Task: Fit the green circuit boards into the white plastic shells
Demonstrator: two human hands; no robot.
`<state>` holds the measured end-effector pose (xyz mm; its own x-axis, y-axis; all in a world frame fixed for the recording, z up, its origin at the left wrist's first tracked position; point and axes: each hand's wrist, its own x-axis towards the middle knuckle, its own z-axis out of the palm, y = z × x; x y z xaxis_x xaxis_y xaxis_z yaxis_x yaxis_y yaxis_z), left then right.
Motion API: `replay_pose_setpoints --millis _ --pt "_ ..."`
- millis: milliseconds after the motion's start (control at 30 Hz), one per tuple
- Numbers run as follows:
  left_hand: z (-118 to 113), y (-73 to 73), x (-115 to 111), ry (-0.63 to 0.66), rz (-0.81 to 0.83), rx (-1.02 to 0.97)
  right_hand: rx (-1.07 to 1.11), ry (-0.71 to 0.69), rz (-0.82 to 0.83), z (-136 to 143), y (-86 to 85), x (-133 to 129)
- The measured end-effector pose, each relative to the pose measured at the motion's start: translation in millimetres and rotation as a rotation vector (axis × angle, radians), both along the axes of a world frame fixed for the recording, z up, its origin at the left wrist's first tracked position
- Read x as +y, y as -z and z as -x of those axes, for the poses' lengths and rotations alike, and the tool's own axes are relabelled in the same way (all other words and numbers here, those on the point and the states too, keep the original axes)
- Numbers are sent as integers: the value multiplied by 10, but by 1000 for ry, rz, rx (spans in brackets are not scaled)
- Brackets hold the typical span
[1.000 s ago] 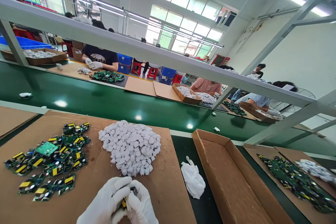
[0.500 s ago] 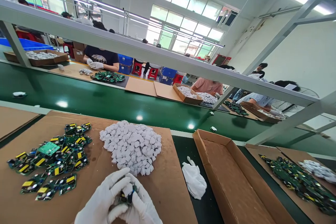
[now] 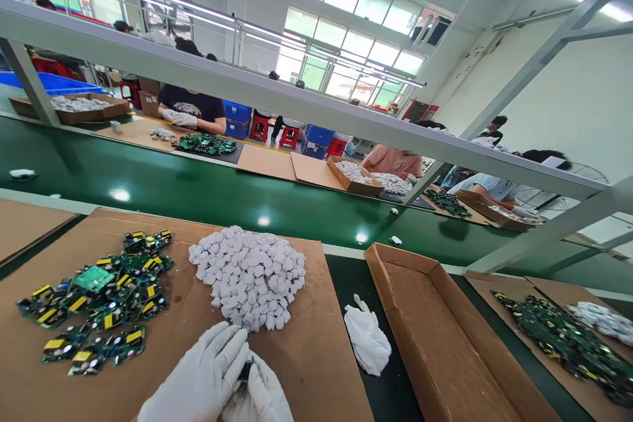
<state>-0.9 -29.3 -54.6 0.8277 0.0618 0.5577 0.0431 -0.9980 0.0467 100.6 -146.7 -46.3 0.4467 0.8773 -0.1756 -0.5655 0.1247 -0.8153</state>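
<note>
Both my hands wear white gloves and meet low in the view, in front of a heap of small white pieces point(image 3: 250, 273). My left hand point(image 3: 200, 372) and my right hand point(image 3: 264, 386) close around a small circuit board point(image 3: 244, 371). Only a dark sliver of the board shows between the fingers; the gloves hide the rest. Left of the heap lies a spread of green circuit boards point(image 3: 111, 303) with yellow and black parts, on the same cardboard sheet point(image 3: 301, 356).
A white glove point(image 3: 366, 336) lies crumpled to the right, beside an open cardboard tray point(image 3: 445, 343). Beyond runs a green conveyor belt point(image 3: 217, 201) carrying a few white-topped pieces. A metal frame rail point(image 3: 297, 99) crosses above. Co-workers sit across the belt.
My left fingers have come down over the circuit board, covering most of it. The hands have drawn closer together. Pieces on the belt have shifted left.
</note>
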Motion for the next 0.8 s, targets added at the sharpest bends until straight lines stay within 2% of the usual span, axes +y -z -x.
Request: replay_pose_setpoints --millis 67,133,200,267,367,433,600,700,800 --pt "57 0 46 16 142 31 7 -12 -9 1 -15 -14" --pt "90 7 81 -22 321 36 23 -20 -22 -6 -28 -19" --pt "80 11 91 -29 391 1 34 -18 -33 -13 -33 -16" --pt "32 -8 76 26 298 -65 47 -13 -41 -12 -31 -8" --pt "-44 -85 42 96 69 -186 69 -13 -47 -3 -19 10" --pt "-56 -134 38 114 18 -190 85 -22 -48 -4 -8 23" --pt "19 -101 115 31 245 -39 131 -48 -47 -35 15 36" --pt "49 -29 160 136 409 -31 162 -54 -47 -46 37 23" --pt "83 -21 150 161 626 -45 195 -56 -48 -52 67 -2"
